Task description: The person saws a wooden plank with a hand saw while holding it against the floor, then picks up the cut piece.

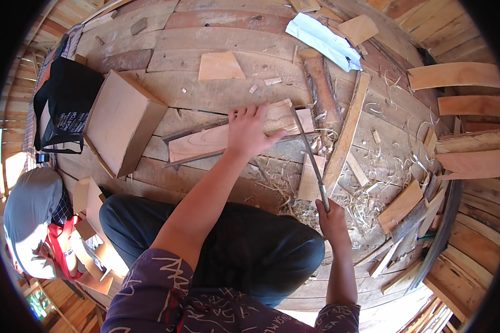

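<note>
My left hand (249, 130) lies across a pale wooden board (200, 142) on the floor. Its fingers curl over the board's far edge and the thumb stretches toward the right end. Thin dark strips (197, 158) run along the board's sides; I cannot tell what they are. My right hand (333, 222) is closed around the near end of a long, narrow metal-bladed tool (311, 152). The tool slants away from me, and its far tip is by the board's right end. The handle is mostly hidden in my fist.
Curly shavings (353, 213) and a long wooden strip (347, 130) lie right of the board. Beyond it are a bark-covered piece (320, 86) and a pale blue sheet (323, 41). A cardboard box (119, 122) and a black bag (66, 102) stand at left.
</note>
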Demonstrator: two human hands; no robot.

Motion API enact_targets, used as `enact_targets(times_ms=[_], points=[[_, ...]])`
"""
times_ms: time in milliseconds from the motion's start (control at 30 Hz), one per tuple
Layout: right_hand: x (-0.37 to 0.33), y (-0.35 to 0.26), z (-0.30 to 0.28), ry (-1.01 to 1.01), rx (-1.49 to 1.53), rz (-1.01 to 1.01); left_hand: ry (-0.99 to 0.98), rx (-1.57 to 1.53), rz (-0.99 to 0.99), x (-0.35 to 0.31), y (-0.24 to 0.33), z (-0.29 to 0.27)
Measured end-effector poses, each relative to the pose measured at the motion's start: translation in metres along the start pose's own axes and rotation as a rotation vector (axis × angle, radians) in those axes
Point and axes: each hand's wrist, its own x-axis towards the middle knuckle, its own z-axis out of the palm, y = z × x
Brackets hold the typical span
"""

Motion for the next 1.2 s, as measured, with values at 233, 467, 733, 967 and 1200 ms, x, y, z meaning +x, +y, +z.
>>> enact_targets(times_ms=[233, 467, 733, 967, 1200], points=[[0.003, 0.009, 0.001, 0.028, 0.007, -0.094, -0.023, -0.034, -0.024, 0.007, -0.001, 0.0], [-0.001, 0.008, 0.007, -0.037, 0.07, 0.021, -0.023, -0.065, -0.019, 0.007, -0.003, 0.001], [-0.019, 0.021, -0.004, -0.061, 0.074, 0.071, -0.079, -0.017, -0.033, 0.008, -0.001, 0.003], [0.01, -0.006, 0.006, -0.019, 0.002, 0.012, -0.019, -0.021, -0.007, 0.004, -0.001, 0.001], [0.004, -0.008, 0.001, -0.023, 0.01, 0.006, -0.035, -0.068, -0.055, 0.009, -0.002, 0.0]])
